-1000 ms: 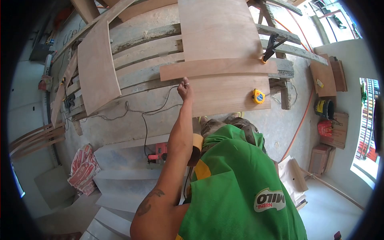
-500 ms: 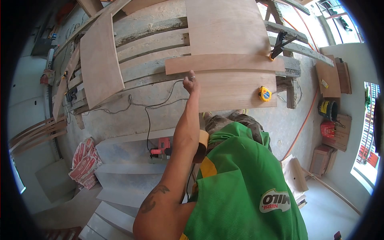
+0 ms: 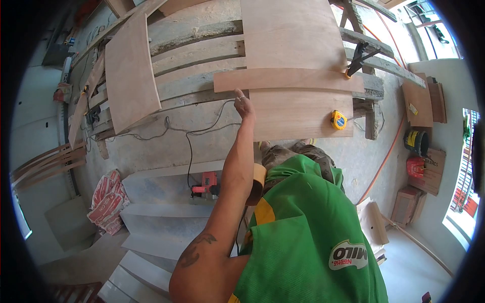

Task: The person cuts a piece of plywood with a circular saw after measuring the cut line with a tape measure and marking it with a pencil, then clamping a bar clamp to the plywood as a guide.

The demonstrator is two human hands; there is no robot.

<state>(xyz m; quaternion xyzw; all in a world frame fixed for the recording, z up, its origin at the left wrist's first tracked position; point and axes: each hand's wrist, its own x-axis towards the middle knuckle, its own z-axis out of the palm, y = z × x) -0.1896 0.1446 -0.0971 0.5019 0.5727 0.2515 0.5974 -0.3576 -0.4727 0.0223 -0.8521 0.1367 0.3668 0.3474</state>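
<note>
My left hand (image 3: 243,104) is at the front edge of a narrow wooden strip (image 3: 288,79), near its left end. Its fingers look closed against that edge, some of them hidden. The strip lies across a large plywood panel (image 3: 293,33), whose front part extends below it. At the strip's right end is a black clamp (image 3: 357,60) with orange pads. A yellow tape measure (image 3: 338,120) rests on the panel's front right part. My right hand is out of view.
Another panel (image 3: 132,73) leans over the slatted bench (image 3: 199,65) at left. A red power tool (image 3: 204,186) sits on pale sheets (image 3: 166,214) below, its cable across the floor. An orange hose (image 3: 382,162), black bucket (image 3: 416,140) and cartons (image 3: 427,171) are at right.
The whole view has shifted slightly to the right. My left hand has moved slightly left and down relative to the strip, with its wrist turned a little.
</note>
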